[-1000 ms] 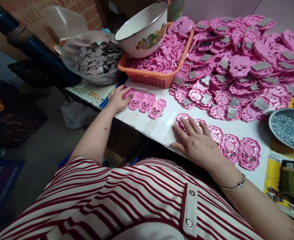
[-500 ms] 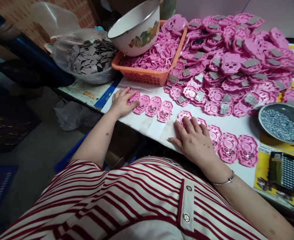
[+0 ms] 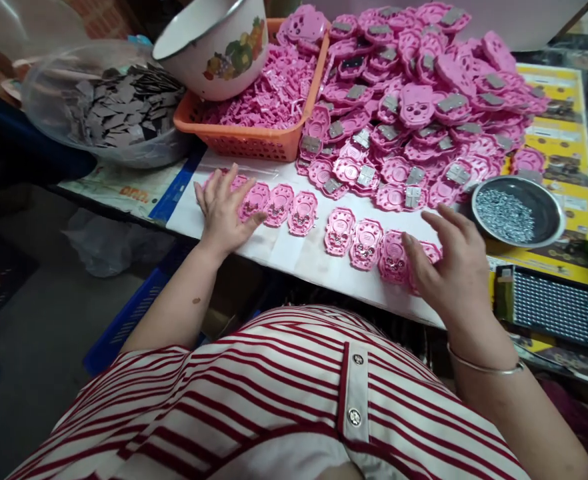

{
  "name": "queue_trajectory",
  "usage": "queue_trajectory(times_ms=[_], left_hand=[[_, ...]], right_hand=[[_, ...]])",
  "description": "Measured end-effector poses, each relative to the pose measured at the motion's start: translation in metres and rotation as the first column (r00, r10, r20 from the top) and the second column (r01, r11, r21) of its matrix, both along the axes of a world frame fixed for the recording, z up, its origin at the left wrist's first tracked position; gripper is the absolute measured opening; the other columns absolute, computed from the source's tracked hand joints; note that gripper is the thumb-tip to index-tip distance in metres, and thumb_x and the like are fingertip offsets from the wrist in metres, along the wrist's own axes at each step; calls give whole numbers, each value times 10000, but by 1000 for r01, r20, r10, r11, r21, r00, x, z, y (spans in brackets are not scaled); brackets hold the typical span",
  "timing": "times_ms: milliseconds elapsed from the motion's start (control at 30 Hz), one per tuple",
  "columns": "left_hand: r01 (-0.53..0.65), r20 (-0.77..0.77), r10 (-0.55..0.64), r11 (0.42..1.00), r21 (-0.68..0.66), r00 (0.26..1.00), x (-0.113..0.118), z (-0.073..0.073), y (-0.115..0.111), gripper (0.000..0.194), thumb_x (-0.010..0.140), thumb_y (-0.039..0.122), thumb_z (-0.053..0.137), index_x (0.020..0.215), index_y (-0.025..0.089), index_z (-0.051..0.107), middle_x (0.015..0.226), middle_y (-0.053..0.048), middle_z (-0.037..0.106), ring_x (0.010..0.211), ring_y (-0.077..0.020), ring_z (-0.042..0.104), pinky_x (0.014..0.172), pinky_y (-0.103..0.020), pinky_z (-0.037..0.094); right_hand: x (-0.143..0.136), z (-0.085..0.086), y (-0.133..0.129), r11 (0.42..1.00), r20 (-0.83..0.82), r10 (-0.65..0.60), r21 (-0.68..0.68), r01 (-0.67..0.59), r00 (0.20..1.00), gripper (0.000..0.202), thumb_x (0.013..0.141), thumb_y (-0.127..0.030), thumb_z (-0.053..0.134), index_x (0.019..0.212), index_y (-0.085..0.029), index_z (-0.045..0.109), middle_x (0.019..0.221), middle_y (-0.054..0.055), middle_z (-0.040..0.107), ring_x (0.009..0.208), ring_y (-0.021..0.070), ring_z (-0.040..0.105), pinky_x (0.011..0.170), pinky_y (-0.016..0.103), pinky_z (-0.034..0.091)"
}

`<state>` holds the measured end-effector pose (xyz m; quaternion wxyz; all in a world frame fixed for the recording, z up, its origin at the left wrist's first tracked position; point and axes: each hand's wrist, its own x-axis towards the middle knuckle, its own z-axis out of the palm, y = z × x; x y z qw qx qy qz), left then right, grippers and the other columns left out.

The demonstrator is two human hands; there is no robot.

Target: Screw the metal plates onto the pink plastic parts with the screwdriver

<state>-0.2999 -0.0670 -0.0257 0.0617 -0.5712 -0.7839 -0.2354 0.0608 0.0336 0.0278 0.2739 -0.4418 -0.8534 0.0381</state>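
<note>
A row of pink plastic casings with small metal pieces in them lies along the front of the white work surface (image 3: 294, 257), in two groups with a gap between. My left hand (image 3: 223, 217) is spread over the far-left end, partly hiding a casing beside the pink casing (image 3: 255, 200); whether it presses on it I cannot tell. Over the right end hovers my right hand (image 3: 457, 270), its fingers apart and nothing seen in them. It partly hides the last casings, beside another pink casing (image 3: 393, 255).
Behind the row rises a big heap of pink casings (image 3: 417, 107), some with grey metal plates. An orange basket (image 3: 254, 143) of small pink parts carries a white enamel bowl (image 3: 214, 67). A clear tub (image 3: 149, 157), a metal dish of screws (image 3: 549, 230) and a black tray (image 3: 549, 300) stand around.
My right hand has lifted off the casings and shifted to the right end of the right group. My left hand's fingers are spread wider at the left end. The view has turned somewhat rightward.
</note>
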Motion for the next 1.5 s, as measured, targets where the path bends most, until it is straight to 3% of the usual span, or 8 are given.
queue_trajectory(times_ms=[133, 267, 467, 833, 933, 1033, 1233, 1500], left_hand=[[133, -4, -133, 991, -33, 991, 37, 6, 2, 758, 780, 828, 482, 1368, 356, 562, 1570, -55, 397, 1479, -366, 246, 1209, -608, -24], [216, 9, -217, 970, -106, 976, 55, 12, 12, 739, 783, 812, 511, 1366, 360, 559, 1565, -64, 405, 1472, -370, 260, 1197, -642, -24], [240, 9, -242, 957, -165, 970, 60, 14, 22, 687, 776, 795, 547, 1281, 335, 631, 1567, -73, 404, 1476, -394, 239, 1181, -685, -9], [223, -19, -231, 955, -194, 973, 61, 11, 21, 676, 767, 801, 554, 1234, 324, 661, 1544, -74, 437, 1457, -393, 281, 1178, -703, 39], [225, -27, -233, 957, -184, 972, 64, 12, 19, 689, 749, 785, 598, 1263, 329, 644, 1553, -75, 426, 1461, -392, 274, 1177, -703, 55], [240, -32, -248, 959, -152, 968, 71, 14, 19, 581, 779, 718, 629, 1226, 348, 664, 1553, -49, 432, 1463, -386, 276, 1172, -715, 61], [338, -57, -353, 923, -186, 934, 87, 30, 34, 247, 860, 391, 637, 1060, 298, 747, 1551, -28, 436, 1466, -392, 290, 1184, -727, 60], [421, -107, -449, 882, -210, 887, 89, 36, 45, 149, 854, 251, 610, 905, 271, 749, 1517, 27, 486, 1496, -346, 259, 1221, -638, -79]], right_hand=[[39, -7, -13, 992, -90, -75, 92, 83, 993, 440, 881, -422, 625, 1230, -155, 647, 1318, 190, 616, 1214, 319, 610, 1039, 518, 504], [65, -15, -26, 981, -101, -122, 138, 136, 987, 396, 850, -376, 667, 1170, -144, 685, 1250, 204, 658, 1159, 316, 648, 1002, 481, 529], [86, -35, -31, 965, -112, -157, 193, 176, 981, 368, 827, -360, 683, 1148, -181, 683, 1228, 184, 667, 1133, 322, 653, 977, 507, 530], [89, -66, -22, 899, -222, -190, 353, 261, 956, 400, 753, -300, 732, 1137, -200, 687, 1168, 178, 694, 1079, 348, 671, 923, 534, 539], [89, -64, -22, 896, -244, -163, 369, 246, 956, 412, 741, -311, 737, 1139, -220, 681, 1158, 155, 694, 1061, 343, 672, 905, 542, 543], [78, -50, -24, 914, -229, -107, 360, 186, 968, 403, 758, -298, 725, 1149, -221, 670, 1174, 147, 687, 1076, 332, 662, 917, 532, 543], [33, -16, -26, 941, -126, 28, 338, 16, 992, 327, 825, -278, 673, 1144, -219, 634, 1222, 128, 660, 1098, 268, 645, 953, 454, 529], [13, -22, -25, 935, -137, 171, 336, -116, 976, 434, 781, -203, 726, 1194, -247, 603, 1208, 99, 657, 1042, 247, 651, 881, 414, 529]])
